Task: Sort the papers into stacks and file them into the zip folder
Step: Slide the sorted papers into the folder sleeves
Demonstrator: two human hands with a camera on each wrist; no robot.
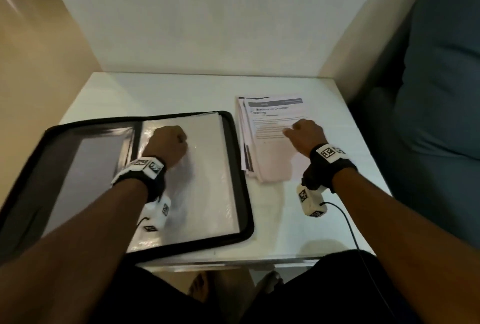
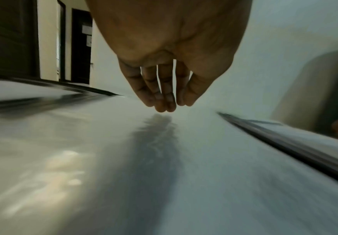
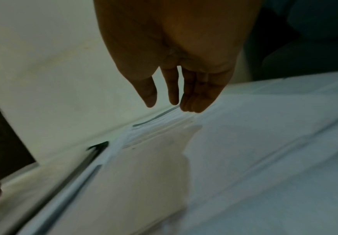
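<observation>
**Right hand over the papers, folder open on the left**

One folder (image 1: 145, 180) lies open on the left part of the table (image 1: 298, 232), its clear sleeve facing up. The left hand (image 1: 167, 145) hangs above this sleeve, fingers (image 2: 165, 95) loosely bent downward and holding nothing.

Just to the right of the folder lies one stack of papers (image 1: 270, 139), unevenly piled, its long axis running away from the person. The right hand (image 1: 305, 135) is over this stack, so it is the nearer hand. Its fingers (image 3: 196, 98) point down, relaxed and a little spread, with the tips close above the top sheet; whether they touch cannot be told. The papers lie directly below and ahead of the fingertips. No sorted stacks are seen yet.
</observation>
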